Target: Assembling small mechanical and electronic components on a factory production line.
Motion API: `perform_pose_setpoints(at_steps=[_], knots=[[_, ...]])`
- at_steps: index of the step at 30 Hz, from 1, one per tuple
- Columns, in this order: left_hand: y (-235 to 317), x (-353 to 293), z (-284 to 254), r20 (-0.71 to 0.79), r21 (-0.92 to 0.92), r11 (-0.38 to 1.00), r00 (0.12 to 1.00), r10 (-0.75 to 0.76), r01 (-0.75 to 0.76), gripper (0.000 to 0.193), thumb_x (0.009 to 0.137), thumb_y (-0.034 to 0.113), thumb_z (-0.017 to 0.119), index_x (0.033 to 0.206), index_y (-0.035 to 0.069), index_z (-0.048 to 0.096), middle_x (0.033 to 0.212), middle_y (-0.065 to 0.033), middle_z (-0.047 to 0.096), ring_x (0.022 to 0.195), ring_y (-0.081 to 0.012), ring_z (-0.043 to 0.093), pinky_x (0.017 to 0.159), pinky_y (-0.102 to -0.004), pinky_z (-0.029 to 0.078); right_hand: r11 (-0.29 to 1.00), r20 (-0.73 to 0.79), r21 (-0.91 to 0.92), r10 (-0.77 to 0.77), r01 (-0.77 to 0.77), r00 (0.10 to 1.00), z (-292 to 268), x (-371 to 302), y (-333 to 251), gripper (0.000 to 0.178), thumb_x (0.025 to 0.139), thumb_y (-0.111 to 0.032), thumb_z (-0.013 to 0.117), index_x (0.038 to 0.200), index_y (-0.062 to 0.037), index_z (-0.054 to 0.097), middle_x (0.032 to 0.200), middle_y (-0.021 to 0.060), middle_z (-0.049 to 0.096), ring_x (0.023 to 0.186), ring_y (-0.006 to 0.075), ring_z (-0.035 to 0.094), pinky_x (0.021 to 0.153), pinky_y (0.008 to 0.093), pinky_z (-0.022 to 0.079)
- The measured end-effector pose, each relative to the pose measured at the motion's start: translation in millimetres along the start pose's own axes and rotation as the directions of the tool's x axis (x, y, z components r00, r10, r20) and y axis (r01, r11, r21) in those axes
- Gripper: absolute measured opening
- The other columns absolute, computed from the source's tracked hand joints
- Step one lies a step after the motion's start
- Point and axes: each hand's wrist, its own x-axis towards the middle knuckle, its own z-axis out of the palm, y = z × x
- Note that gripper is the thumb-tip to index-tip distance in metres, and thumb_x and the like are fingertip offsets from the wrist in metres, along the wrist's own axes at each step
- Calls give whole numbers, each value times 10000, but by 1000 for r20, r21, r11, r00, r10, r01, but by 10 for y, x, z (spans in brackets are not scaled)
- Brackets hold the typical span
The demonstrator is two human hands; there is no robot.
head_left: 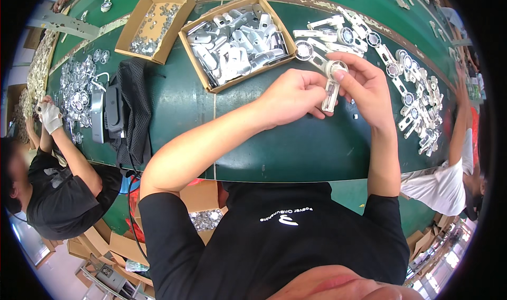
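Between my two hands is a white plastic part with a round ring head and a slotted handle (330, 91), its head up and handle down. My right hand (368, 88) is closed on the ring head, thumb in front and fingers behind. My left hand (300, 95) is closed at the handle's left side, its fingertips pressed against the handle; whether they also hold a small piece is hidden. Just beyond my hands lies a loose group of similar white ring-headed parts (346, 35), and a larger pile (417, 102) spreads to the right.
A cardboard box of shiny silver covers (210, 86) stands ahead, beside a box (182, 9) with small metal pieces. At left are a black mesh bag (134, 109), a grey device (99, 115) and clear round parts (79, 83). Co-workers sit at left (68, 194) and right (438, 186).
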Motion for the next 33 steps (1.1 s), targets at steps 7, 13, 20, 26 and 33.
perform_pose_setpoints(at_steps=[7,13,20,26,33], knots=[[-147,56,67,-78,49,992,990,120,-117,262,1026,-19,665,1286,-15,631,1159,-93,739,1055,-169,733,914,-320,620,826,46,-302,-485,475,873,51,-28,141,391,913,-1,742,1301,-44,719,1138,88,717,946,157,691,757,277,568],[-253,-14,141,-214,260,950,948,234,-175,279,1035,-86,591,1296,5,631,1202,-76,707,1105,-173,702,939,-348,628,706,69,-322,-647,631,760,122,-87,235,436,857,0,788,1288,-32,729,1165,134,700,1028,280,717,848,373,603],[-103,-119,128,-242,555,801,877,415,-226,313,954,-66,715,1253,26,694,1035,-48,734,913,-81,668,818,-268,554,432,31,-508,-855,745,517,203,-163,157,485,822,-52,806,1292,-31,686,1137,127,667,910,282,711,751,390,610],[-236,-99,78,-165,614,726,848,503,-311,284,920,-119,689,1177,-2,658,1081,-35,675,963,-103,641,852,-284,547,384,76,-521,-869,763,489,239,-134,229,520,787,-60,847,1283,-42,691,1110,135,662,924,291,701,727,391,596],[-246,-99,103,-169,731,644,855,491,-225,281,916,-90,677,1178,11,666,1024,-83,740,952,-149,705,858,-313,565,393,118,-512,-848,764,516,204,-149,219,546,764,-53,853,1279,-31,674,1121,138,655,929,299,704,722,398,597]])
